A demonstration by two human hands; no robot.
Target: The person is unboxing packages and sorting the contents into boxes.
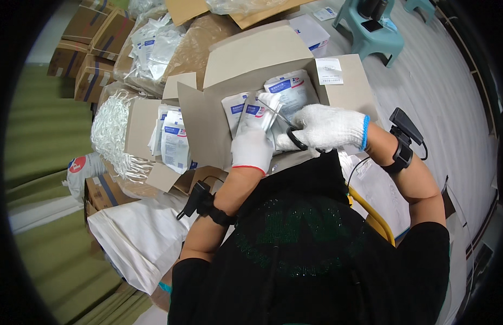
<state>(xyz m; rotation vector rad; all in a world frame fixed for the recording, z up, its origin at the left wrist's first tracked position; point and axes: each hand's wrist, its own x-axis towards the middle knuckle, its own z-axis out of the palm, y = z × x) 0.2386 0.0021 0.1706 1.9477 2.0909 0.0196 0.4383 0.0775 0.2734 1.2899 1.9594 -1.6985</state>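
My left hand [252, 147], in a white glove with a red cuff, is closed around a white packet [253, 112] with blue and red print, held over an open cardboard carton [257, 54]. My right hand [323, 127], gloved in white with a blue cuff, grips scissors by their black handles [296, 138]. Their metal blades point up and left, reaching to the upper part of the held packet; whether they are cutting cannot be told. More printed packets [290, 90] stand inside the carton, behind and left of my hands.
On the left are a smaller carton with packets [175, 142] and a heap of white cords [117, 135]. Brown boxes [90, 51] are stacked at the far left. A teal stool [369, 33] holding a phone stands at the back right, near a white box [310, 33].
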